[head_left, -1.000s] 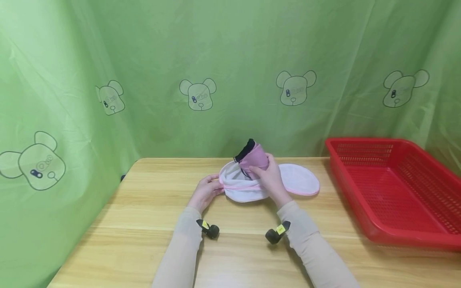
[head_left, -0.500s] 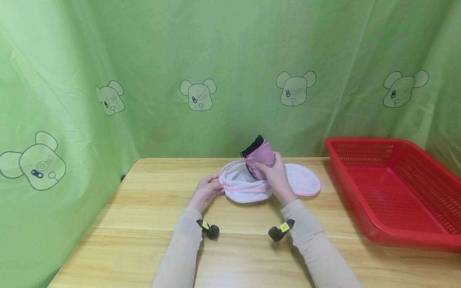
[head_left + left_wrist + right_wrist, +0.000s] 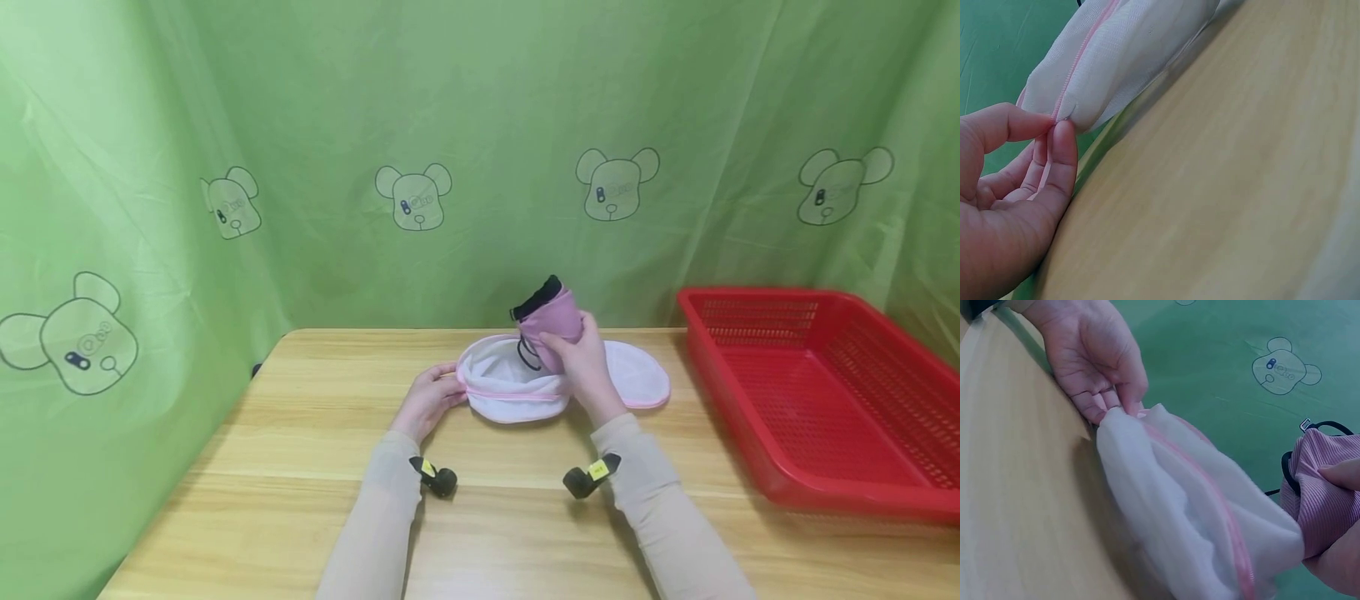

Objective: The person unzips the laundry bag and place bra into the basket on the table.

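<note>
A white laundry bag (image 3: 517, 408) with a pink zip lies unzipped on the table, its rounded flap (image 3: 633, 375) spread to the right. My left hand (image 3: 429, 402) pinches the bag's left end at the end of the zip, thumb against fingers in the left wrist view. My right hand (image 3: 588, 367) grips a folded pink ribbed garment (image 3: 553, 321) with black straps, held tilted over the bag's mouth. A thin black strap (image 3: 1291, 475) loops from it in the right wrist view, near a small metal buckle (image 3: 1305, 425). Part of the garment is hidden behind my right fingers.
On the right stands a large red plastic basket (image 3: 750, 425) with perforated walls. Beneath everything is a light wooden table (image 3: 300, 467). A green curtain (image 3: 510, 100) with printed bear heads hangs behind and at the sides.
My right hand has moved right and slightly up with the pink garment, lifting it further from the bag's mouth. My left hand has stayed in place on the bag.
</note>
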Action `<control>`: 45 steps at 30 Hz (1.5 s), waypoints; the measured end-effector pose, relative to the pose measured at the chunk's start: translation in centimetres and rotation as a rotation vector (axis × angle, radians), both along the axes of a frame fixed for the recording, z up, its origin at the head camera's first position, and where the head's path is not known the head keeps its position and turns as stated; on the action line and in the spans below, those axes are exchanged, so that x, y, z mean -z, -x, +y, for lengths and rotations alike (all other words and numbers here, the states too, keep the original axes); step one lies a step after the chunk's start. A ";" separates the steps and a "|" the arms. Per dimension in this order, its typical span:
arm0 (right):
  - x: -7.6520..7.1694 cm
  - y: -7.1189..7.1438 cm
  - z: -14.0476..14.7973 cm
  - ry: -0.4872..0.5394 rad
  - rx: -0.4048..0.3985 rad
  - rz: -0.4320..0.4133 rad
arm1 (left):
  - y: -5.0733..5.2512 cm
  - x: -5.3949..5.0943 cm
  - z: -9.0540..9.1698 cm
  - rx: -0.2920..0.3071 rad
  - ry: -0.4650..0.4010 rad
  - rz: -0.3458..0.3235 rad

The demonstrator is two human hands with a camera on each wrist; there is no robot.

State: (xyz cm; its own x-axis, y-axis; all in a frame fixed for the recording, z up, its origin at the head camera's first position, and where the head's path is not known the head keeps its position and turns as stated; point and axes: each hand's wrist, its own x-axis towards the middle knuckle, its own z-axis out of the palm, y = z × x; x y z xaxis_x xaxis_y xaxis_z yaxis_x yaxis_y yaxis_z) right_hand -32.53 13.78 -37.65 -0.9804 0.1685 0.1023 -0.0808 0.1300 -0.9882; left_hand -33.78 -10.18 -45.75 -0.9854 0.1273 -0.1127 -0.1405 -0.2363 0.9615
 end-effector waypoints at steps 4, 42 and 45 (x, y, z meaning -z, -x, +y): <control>-0.3 0.1 0.0 -0.002 0.004 0.014 | 0.1 0.1 0.0 0.005 0.000 0.008; -3.9 -0.2 0.7 -0.091 -0.041 0.077 | -0.1 -0.1 0.0 0.004 0.021 0.003; -4.1 -0.3 0.9 -0.115 -0.027 0.088 | -0.1 -0.2 0.0 0.003 0.016 -0.002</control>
